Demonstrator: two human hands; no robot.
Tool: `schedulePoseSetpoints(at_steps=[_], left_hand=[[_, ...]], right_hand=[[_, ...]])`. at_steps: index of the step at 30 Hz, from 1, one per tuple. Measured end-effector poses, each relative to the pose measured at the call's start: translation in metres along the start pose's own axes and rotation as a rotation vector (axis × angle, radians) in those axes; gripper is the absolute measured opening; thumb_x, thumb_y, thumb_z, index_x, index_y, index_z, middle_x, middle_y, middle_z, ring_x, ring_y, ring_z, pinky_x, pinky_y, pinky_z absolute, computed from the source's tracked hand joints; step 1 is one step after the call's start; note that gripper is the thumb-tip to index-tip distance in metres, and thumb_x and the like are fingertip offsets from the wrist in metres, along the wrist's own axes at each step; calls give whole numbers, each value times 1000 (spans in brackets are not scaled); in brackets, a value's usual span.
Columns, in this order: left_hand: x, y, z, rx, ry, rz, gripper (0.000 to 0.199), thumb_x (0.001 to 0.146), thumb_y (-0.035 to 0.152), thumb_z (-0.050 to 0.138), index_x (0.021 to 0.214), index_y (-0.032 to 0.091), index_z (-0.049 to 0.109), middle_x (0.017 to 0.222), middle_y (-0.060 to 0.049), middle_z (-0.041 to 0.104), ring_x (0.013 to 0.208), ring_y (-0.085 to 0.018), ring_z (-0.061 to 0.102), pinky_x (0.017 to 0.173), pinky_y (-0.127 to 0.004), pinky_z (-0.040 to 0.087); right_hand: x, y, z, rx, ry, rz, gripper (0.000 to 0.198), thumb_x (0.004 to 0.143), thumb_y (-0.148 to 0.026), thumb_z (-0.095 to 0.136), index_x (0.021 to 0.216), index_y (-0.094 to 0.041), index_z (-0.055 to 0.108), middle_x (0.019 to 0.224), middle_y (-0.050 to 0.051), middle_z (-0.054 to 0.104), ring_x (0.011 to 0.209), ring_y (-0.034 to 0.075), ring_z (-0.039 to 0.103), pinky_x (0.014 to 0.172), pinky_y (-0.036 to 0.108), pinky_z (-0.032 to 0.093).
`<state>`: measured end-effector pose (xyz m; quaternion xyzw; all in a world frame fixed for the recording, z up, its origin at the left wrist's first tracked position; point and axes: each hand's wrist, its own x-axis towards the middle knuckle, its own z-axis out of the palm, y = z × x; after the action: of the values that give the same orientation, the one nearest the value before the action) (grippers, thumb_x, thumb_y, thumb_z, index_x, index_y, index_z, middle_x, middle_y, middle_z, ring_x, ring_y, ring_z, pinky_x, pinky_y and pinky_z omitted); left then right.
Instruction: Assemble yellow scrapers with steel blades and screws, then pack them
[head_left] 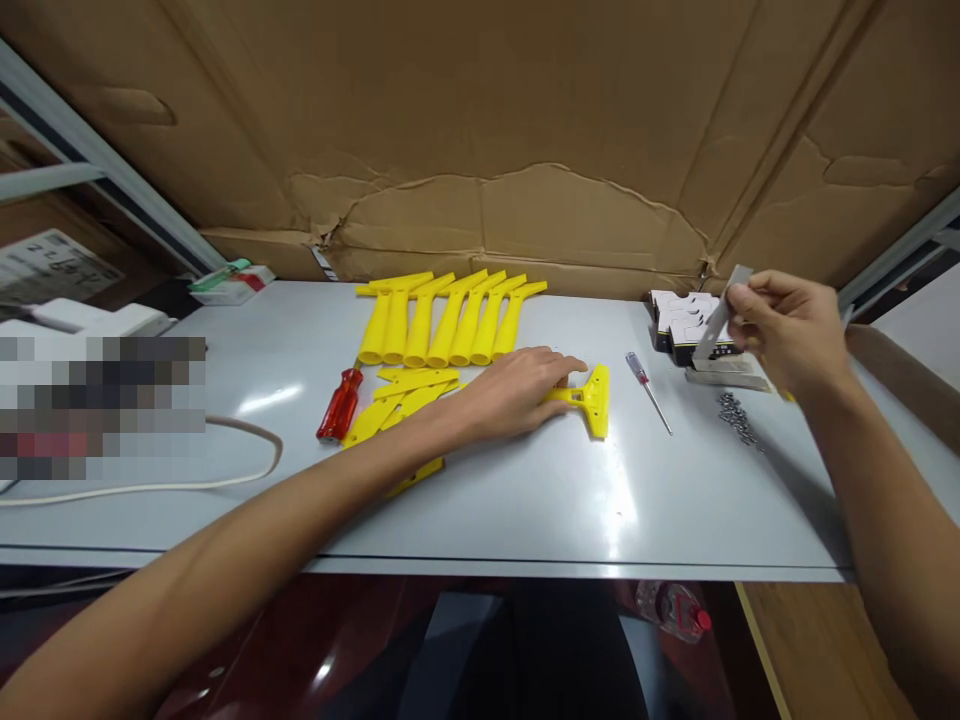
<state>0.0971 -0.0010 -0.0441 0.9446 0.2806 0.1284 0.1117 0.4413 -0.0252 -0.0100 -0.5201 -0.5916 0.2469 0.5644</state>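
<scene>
My left hand [511,390] lies over the handle of a yellow plastic scraper [598,405], fingers closed around it. The scraper's wide head points right, and most of its handle is hidden under the hand. Off to the right, my right hand [795,325] pinches a flat grey metal blade [716,325] between thumb and fingers. That blade is held up at a slant above a stack of thin blades [727,372] beside small white and black boxes [675,315]. Between the hands, a small screwdriver [649,390] rests on the table, and a pile of small screws [736,420] sits below the blades.
Several yellow scraper handles [448,330] stand in a row at the back. Flat yellow pieces [409,398] lie partly under my left forearm, near a red-handled screwdriver [341,405]. A white cable [247,478] runs along the left. Cardboard [525,120] walls off the rear.
</scene>
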Motion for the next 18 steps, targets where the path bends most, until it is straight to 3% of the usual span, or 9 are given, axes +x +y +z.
schedulePoseSetpoints(at_steps=[1, 3, 5, 7, 9, 11, 13, 16, 18], left_hand=[[-2, 0, -1, -9, 35, 4, 39, 103, 27, 58, 141, 17, 57, 119, -11, 69, 109, -25, 65, 96, -42, 52], [-5, 1, -1, -24, 142, 21, 35, 104, 24, 52, 138, 16, 58, 121, -12, 64, 104, -24, 65, 92, -41, 54], [-8, 3, 0, -40, 266, 25, 34, 103, 21, 50, 135, 15, 59, 122, -14, 60, 104, -23, 63, 90, -40, 56], [-11, 7, 2, -71, 376, -2, 33, 99, 18, 51, 131, 14, 58, 122, -15, 59, 107, -24, 63, 90, -39, 56], [-13, 13, 4, -109, 460, -65, 31, 97, 18, 52, 127, 14, 59, 120, -13, 61, 106, -24, 64, 89, -39, 56], [-13, 19, 6, -149, 517, -131, 28, 95, 22, 54, 121, 15, 61, 115, -11, 66, 101, -23, 66, 88, -39, 56], [-13, 26, 7, -181, 555, -179, 26, 95, 26, 55, 119, 17, 61, 112, -8, 70, 97, -23, 67, 86, -39, 55], [-13, 33, 8, -171, 578, -229, 24, 94, 26, 54, 114, 17, 61, 106, -7, 72, 89, -22, 67, 79, -37, 53], [-13, 35, 8, -119, 570, -256, 16, 92, 24, 53, 104, 17, 61, 97, -7, 71, 82, -22, 65, 71, -35, 48]], right_hand=[[-6, -3, 14, 83, -45, 33, 37, 82, -49, 85, 80, -22, 60, 59, -1, 60, 45, 11, 51, 39, 26, 31], [-17, -10, 38, 208, -123, 66, 35, 85, -49, 83, 83, -23, 59, 73, 2, 71, 55, 15, 64, 44, 27, 46], [-28, -16, 55, 289, -171, 35, 30, 88, -50, 80, 92, -25, 66, 96, 5, 78, 79, 20, 75, 69, 37, 64], [-36, -21, 64, 345, -222, -9, 31, 93, -57, 72, 99, -27, 73, 111, 7, 78, 101, 26, 76, 94, 49, 64], [-42, -22, 67, 367, -254, -38, 39, 98, -61, 62, 94, -26, 78, 116, 9, 77, 110, 30, 74, 102, 55, 61], [-46, -20, 69, 337, -228, -64, 32, 96, -54, 68, 87, -26, 79, 119, 9, 76, 108, 29, 75, 99, 53, 63], [-49, -18, 72, 297, -197, -77, 15, 87, -39, 83, 96, -28, 80, 130, 6, 72, 104, 27, 76, 89, 46, 67], [-53, -16, 78, 284, -220, -32, 56, 77, -29, 92, 127, -37, 69, 143, 4, 62, 95, 23, 78, 79, 40, 68], [-56, -16, 82, 288, -245, 14, 72, 77, -30, 92, 140, -40, 58, 132, 3, 65, 89, 20, 78, 79, 39, 68]])
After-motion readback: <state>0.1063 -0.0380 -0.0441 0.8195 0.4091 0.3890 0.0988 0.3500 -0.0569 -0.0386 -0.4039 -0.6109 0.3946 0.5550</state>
